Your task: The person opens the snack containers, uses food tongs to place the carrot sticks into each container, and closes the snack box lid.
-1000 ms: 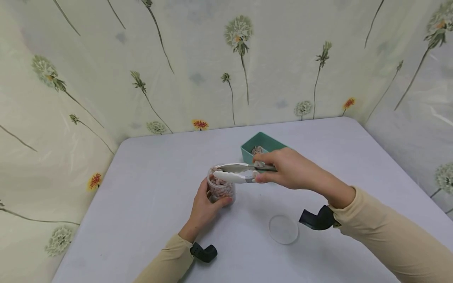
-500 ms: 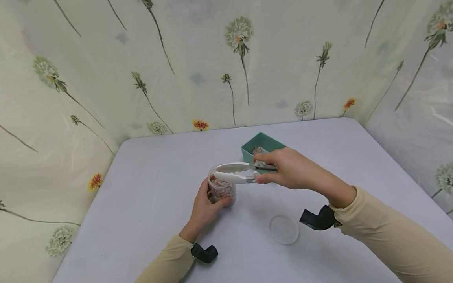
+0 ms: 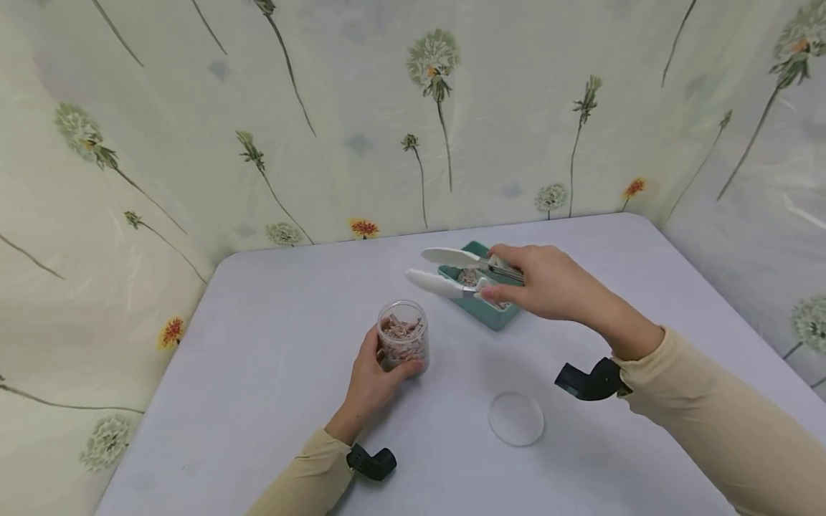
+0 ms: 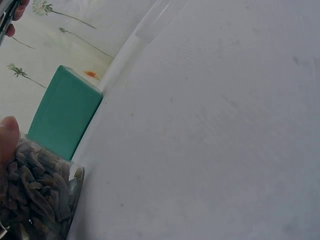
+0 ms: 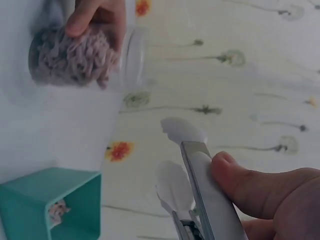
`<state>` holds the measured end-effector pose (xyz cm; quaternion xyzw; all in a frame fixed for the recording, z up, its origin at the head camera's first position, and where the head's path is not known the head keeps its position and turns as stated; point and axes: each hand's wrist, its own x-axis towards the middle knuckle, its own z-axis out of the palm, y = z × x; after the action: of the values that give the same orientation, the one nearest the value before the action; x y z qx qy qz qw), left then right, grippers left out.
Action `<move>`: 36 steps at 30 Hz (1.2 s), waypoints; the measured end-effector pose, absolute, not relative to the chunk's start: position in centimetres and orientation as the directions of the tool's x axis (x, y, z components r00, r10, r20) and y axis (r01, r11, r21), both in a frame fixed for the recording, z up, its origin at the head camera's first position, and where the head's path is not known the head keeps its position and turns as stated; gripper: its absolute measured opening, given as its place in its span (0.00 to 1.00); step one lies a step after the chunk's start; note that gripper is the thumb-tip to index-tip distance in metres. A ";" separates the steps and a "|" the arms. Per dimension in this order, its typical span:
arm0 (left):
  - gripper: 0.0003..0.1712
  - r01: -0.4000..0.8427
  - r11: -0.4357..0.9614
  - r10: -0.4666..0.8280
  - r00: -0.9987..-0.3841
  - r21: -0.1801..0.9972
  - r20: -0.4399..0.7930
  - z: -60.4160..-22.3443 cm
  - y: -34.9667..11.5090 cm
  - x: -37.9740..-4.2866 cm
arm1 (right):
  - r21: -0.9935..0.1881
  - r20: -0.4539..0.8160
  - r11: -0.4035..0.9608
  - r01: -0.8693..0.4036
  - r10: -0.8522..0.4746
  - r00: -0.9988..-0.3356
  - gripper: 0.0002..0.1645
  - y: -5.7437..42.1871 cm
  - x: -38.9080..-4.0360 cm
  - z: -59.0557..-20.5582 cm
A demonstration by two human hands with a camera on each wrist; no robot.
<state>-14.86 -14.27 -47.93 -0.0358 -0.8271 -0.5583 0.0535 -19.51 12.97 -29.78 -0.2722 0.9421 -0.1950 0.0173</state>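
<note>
While only the head view shows the whole lid, left hand grips jar, right hand tongs.

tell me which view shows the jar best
The head view: it looks down on the jar, showing its open mouth and the pieces inside, though the left hand covers part. The right wrist view shows it from the side; the left wrist view has part of it, cut off by the frame.
</note>
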 end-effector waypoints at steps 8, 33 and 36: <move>0.52 0.100 0.382 -0.005 -0.994 0.919 0.110 -48.0 -14.5 -14.9 | -0.285 -0.038 0.897 -0.337 -0.362 -0.931 0.43 15.7 -22.8 -32.2; 0.52 0.091 0.371 -0.005 -0.995 0.924 0.099 -48.1 -14.0 -15.0 | -0.040 -0.377 0.971 -0.236 -0.233 -0.897 0.11 13.5 -27.5 -30.8; 0.53 0.086 0.366 -0.007 -0.995 0.927 0.095 -48.2 -14.0 -15.0 | -0.110 -0.337 0.966 -0.232 -0.256 -0.906 0.17 14.0 -27.6 -32.5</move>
<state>-14.97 -13.99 -48.15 -0.0237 -0.8255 -0.5625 0.0413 -27.60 13.97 -32.52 -0.1250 0.9757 -0.0338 0.1768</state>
